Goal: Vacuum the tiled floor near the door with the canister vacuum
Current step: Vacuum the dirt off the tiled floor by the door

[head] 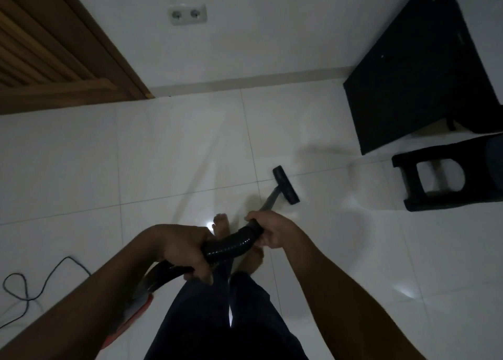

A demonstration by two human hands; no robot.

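Left hand (185, 248), right hand (272, 231) grip hose (231, 246) (black, ribbed).

The flat black plastic floor nozzle (285, 185) lies on the white tiled floor (163, 155) just ahead of the bare feet (221, 225). The brown slatted wooden door (49, 46) stands far left, the tall black cabinet (408, 74) far right, the low black stool (441, 180) nearer, right of the nozzle. A thin black cable (27, 286) loops at near left

OCCLUDED | I get only a red sliver of the canister (137, 305) behind the left forearm (81, 308); the hose (231, 246) disappears inside the left hand (182, 251) | CROPPED | cord (68, 257) runs off the left edge; stool (408, 166) (dark, detail lost) clipped at right
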